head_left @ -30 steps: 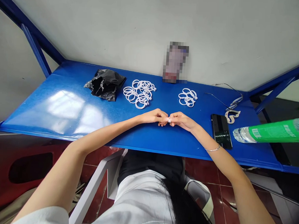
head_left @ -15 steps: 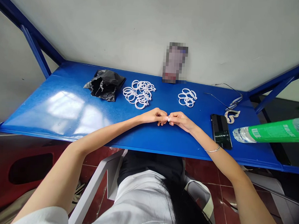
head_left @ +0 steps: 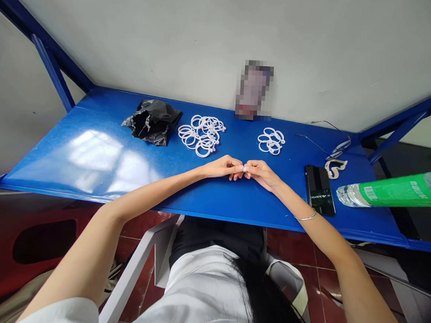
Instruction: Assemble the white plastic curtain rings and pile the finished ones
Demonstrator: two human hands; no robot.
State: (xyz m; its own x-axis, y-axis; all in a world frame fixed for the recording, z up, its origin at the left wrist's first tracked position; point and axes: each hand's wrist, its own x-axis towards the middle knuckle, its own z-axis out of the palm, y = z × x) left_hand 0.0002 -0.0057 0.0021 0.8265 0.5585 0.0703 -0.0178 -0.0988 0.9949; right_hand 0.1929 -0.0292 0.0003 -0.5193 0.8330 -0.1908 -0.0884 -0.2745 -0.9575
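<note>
My left hand point(head_left: 225, 167) and my right hand point(head_left: 261, 174) meet over the front half of the blue table. Both are closed, thumbs and fingertips pinching a small white piece point(head_left: 244, 168) between them. Only a sliver of it shows, so its full shape is hidden by the fingers. Beyond my left hand lies a larger pile of white plastic rings point(head_left: 201, 134), which have small eyelets like curtain rings. A smaller group of similar white rings point(head_left: 270, 141) rests beyond my right hand.
A crumpled black plastic bag point(head_left: 152, 122) sits at the back left of the blue table point(head_left: 81, 173). A blurred-out upright object point(head_left: 254, 90) leans on the wall. To the right are eyeglasses point(head_left: 341, 148), a phone point(head_left: 319, 190), a cream-coloured item point(head_left: 334, 168) and a green-labelled bottle point(head_left: 398, 189).
The hands stay together in nearly the same place, with a slight shift of the fingertips around the white piece. Both groups of rings lie as before.
</note>
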